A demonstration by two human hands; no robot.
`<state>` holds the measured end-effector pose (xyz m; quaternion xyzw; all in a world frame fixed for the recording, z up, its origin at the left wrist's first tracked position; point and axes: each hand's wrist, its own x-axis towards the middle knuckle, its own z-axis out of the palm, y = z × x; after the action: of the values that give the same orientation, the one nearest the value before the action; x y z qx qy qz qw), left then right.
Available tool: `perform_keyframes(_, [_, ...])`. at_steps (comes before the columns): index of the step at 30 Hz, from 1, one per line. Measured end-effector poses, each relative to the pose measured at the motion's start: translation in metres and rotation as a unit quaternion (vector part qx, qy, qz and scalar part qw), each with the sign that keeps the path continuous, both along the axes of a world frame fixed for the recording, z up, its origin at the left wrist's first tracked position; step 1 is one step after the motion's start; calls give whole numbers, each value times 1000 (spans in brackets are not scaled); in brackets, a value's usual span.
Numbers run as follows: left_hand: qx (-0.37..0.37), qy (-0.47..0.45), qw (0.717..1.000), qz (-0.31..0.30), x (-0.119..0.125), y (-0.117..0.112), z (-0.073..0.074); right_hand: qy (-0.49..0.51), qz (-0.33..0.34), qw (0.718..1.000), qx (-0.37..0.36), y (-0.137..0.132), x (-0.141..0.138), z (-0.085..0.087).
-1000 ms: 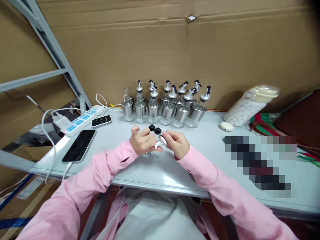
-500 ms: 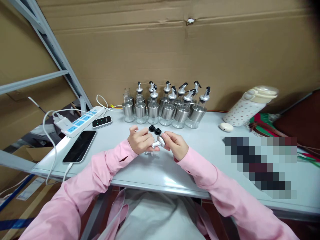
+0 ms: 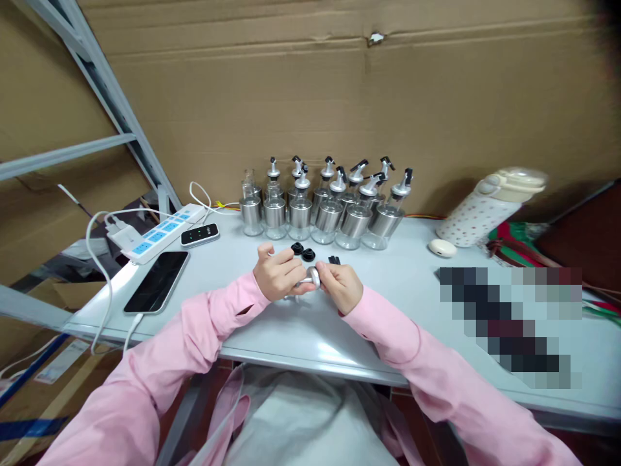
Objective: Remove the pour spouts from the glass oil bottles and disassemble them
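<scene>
The silver, round-based metallic pourer cap is between our two hands, above the pale grey table. Our right hand, at its 3 o'clock, pinches the rim between thumb and fingers; our left hand, at 9 o'clock, curls its fingers around the spout. Two round black ribbed stoppers lie near 11 o'clock, and steel-banded clear glass bottles stand at 12 o'clock beyond them.
</scene>
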<state>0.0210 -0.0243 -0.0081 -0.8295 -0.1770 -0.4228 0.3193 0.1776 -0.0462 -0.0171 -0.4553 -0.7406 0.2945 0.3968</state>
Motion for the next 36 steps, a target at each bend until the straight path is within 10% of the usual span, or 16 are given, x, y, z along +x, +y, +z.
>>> perform_keyframes(14, [-373,37,925,-58,-11,13,11,111,39,993,-8,-5,-1,1])
perform_keyframes(19, [-496,18,866,-66,-13,16,11,10,22,990,140,-4,3,6])
perform_keyframes(26, [-661,-29,737,-139,-14,18,8,-129,4,893,431,3,9,8])
perform_keyframes(31, [-741,-78,642,-183,-15,15,6,-162,3,844,511,8,10,13])
perform_keyframes(36, [-762,-70,614,-196,-16,15,5,-184,7,819,544,10,10,15])
